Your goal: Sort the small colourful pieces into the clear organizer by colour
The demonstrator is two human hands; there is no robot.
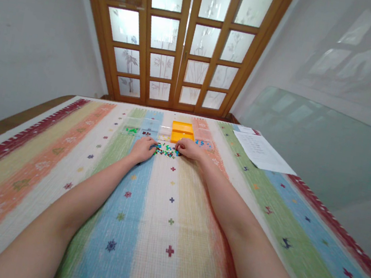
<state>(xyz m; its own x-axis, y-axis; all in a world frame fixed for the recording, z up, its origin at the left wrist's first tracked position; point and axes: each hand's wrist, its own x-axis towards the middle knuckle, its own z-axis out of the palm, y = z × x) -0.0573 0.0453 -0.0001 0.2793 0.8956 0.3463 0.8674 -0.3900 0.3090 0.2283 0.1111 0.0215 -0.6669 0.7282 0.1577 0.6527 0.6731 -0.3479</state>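
Note:
A loose pile of small mixed-colour pieces, green, blue, dark red and white, lies on the striped tablecloth between my hands. At its left edge rests my left hand, its fingers curled together against the pieces. My right hand bends over the right edge, thumb and fingertips pinched; what they hold is too small to make out. Just behind stands a clear compartment box, with green pieces and dark red pieces sorted apart. Blue pieces sit on the right, past a yellow box.
The striped tablecloth covers the table. White paper sheets lie at the back right. A glass panel leans by the right wall, and wooden doors with frosted panes stand beyond the far edge.

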